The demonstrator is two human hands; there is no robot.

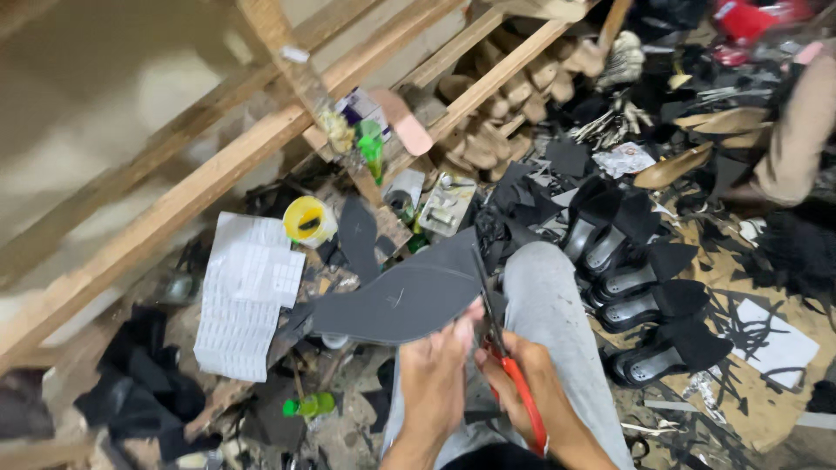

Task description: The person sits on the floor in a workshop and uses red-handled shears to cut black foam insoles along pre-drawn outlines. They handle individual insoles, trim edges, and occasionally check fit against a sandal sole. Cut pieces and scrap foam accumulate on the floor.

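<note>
My left hand (433,374) grips the near edge of a flat dark grey sheet (396,296) shaped like a shoe part, holding it level above my knee. Red-handled scissors (502,348) are in my right hand (522,393). Their blades point away from me and bite into the right edge of the sheet. My grey-trousered leg (557,305) lies under both hands.
Wooden shelf rails (200,174) cross the upper left. White printed sheets (244,296) and a yellow tape roll (308,219) lie left of the grey piece. Several black shoes (644,296) stand in a row at the right, with scraps and another person's sleeve (797,130) beyond.
</note>
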